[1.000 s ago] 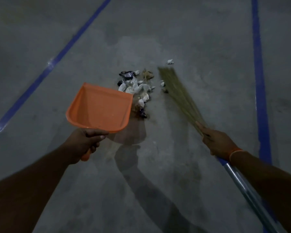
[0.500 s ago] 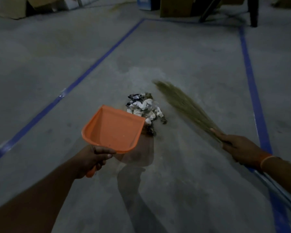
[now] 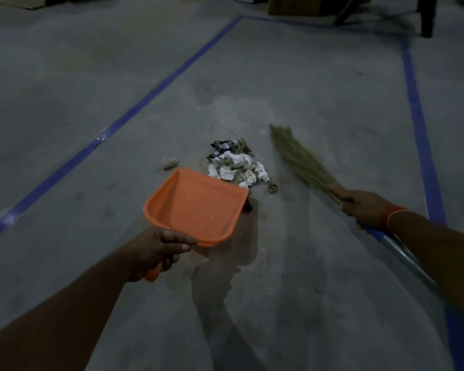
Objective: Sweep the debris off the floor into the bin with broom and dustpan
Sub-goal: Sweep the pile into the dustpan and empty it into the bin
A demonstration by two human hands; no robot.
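Note:
My left hand (image 3: 156, 250) grips the handle of an orange dustpan (image 3: 196, 207), held above the grey concrete floor with its open lip toward a pile of debris (image 3: 236, 167). The pile is crumpled white paper, dark wrappers and dry bits, just beyond the pan's front edge. A small brown scrap (image 3: 169, 163) lies apart to the pile's left. My right hand (image 3: 364, 204) grips a grass broom (image 3: 300, 159) where the bristles meet the metal handle (image 3: 402, 255). The bristle tips point up-left, off to the right of the pile. No bin is in view.
Blue tape lines (image 3: 134, 108) mark a rectangle on the floor around the work spot, another line (image 3: 418, 124) on the right. Cardboard boxes (image 3: 295, 5) and dark furniture legs (image 3: 427, 20) stand at the far edge. My shadow falls below the dustpan.
The broom swept the scattered bits leftward into one tight pile, then pulled back to the right. The dustpan came closer to the pile. The view tilted up, showing the far boxes.

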